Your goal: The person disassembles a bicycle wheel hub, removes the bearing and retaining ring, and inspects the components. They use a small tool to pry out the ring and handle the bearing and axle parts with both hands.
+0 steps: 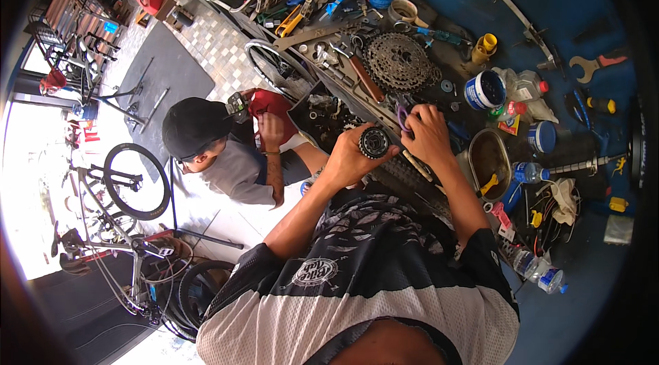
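My left hand is closed around a round black bicycle part with a toothed rim, its open ring facing up. Just to its right, over the bench edge, my right hand has its fingers curled on a purple loop-shaped handle; the rest of that tool is hard to make out. Beyond both hands a large bicycle cassette lies flat on the bench. A brown-handled tool rests beside the cassette, pointing toward my hands.
An open tray of small parts is left of my hands. Nearby, a person in a black cap sits low. On the right are a blue-and-white tub, a metal pan and bottles. Bicycles stand far left.
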Demonstrator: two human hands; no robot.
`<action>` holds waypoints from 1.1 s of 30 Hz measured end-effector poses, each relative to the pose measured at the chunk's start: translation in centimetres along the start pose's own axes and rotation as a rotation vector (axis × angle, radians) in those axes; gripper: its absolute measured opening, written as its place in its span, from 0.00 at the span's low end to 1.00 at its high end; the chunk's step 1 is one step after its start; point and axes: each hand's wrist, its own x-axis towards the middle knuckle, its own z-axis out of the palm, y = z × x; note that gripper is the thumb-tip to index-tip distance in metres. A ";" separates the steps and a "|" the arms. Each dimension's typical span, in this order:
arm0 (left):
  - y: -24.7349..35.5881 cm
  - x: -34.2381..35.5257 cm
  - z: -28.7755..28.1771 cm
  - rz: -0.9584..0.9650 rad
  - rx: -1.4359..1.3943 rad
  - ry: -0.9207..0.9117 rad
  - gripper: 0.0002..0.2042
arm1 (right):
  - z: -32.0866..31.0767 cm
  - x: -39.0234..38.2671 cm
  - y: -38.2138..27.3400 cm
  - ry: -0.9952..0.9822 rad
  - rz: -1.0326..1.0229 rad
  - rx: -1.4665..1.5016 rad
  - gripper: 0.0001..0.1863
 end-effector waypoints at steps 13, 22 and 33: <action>0.0 -1.0 4.6 0.021 -0.084 -0.306 0.16 | -8.8 -1.9 1.3 0.491 0.402 0.876 0.07; 0.1 -0.8 3.3 0.013 -0.009 -0.272 0.18 | -5.3 0.3 -1.0 0.453 0.286 0.567 0.09; 0.5 -1.7 2.7 -0.090 0.036 -0.324 0.18 | 1.1 -1.3 2.0 0.344 0.297 0.607 0.08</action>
